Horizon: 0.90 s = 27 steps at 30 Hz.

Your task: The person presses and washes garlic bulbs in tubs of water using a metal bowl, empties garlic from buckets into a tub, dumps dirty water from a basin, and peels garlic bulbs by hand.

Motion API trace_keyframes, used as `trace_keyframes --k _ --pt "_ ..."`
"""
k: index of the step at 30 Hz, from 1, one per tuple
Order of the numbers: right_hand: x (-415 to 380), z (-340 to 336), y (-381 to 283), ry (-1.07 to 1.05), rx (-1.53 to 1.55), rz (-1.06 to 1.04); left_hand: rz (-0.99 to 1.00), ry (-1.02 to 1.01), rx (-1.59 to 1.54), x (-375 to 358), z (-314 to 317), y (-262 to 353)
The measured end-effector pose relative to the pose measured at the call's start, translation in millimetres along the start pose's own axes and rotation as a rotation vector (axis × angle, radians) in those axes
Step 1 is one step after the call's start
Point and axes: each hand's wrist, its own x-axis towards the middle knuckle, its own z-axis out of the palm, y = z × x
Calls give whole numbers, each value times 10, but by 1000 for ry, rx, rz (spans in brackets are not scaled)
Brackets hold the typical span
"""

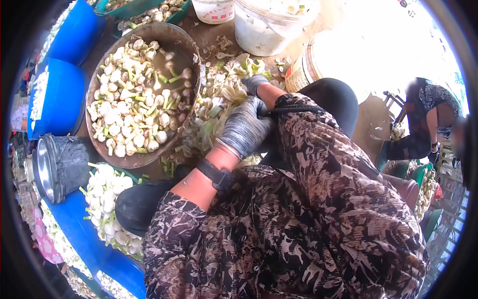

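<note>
My left hand (244, 128), in a grey knit glove, is closed beside my right wrist. Its fingers curl away from view, hiding whatever they hold. A dark watch (216, 175) sits on that wrist. Farther up, my right hand (255, 83), also gloved, is curled over a heap of garlic peels and leaves (214, 107); its fingertips are hidden. A dark band (298, 107) rings the right sleeve end near my left thumb. Left of the heap stands a wide brown basin (196, 82) of garlic bulbs (127, 94) with short green stems, some lying in murky water.
White buckets (259, 30) stand ahead, beside a pale labelled tub (298, 70). Blue tubs (59, 99) of garlic line the left, with a dark bucket (62, 167) nearby. Peeled garlic (107, 204) is piled by my left knee. Another person (423, 119) is at the right.
</note>
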Motion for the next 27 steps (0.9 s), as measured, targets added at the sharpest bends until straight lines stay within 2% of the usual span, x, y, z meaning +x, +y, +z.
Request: trace_keyframes --k 1,2,3,6,8,9,11,15,16,17,19,21,23,24,27 --pt "88 118 91 -10 -409 -288 68 15 28 -39 22 -4" --pt "57 213 109 5 -166 -48 134 30 56 -90 48 -12" --pt "-107 195 112 2 -145 -54 286 174 237 -151 101 10" --pt "-243 205 100 -23 -165 -70 377 234 375 -244 144 8" --pt "-289 149 105 34 -181 -89 536 423 565 -248 199 14" --pt "-337 129 95 33 -181 -84 536 420 563 -254 223 13" --pt "-368 77 39 4 -205 -140 422 405 571 -220 235 -6" --pt "-406 65 -47 31 -173 -96 288 366 376 -198 211 -115" --pt "-411 71 -100 21 -150 -41 108 291 307 -179 184 -135" --pt "-277 181 -90 21 -151 -40 107 290 305 -143 164 -179" --pt "121 399 -17 96 72 91 -17 211 278 -44 138 -253" --pt "-119 316 -59 61 140 117 12 236 348 -61 124 -200" --pt "-458 244 -46 -26 -10 68 357 252 683 -30 104 -160" --pt "-509 246 -33 -19 -43 19 524 315 753 -31 124 -167" --pt "-698 155 -87 -87 -181 -95 603 337 784 -169 116 -128"
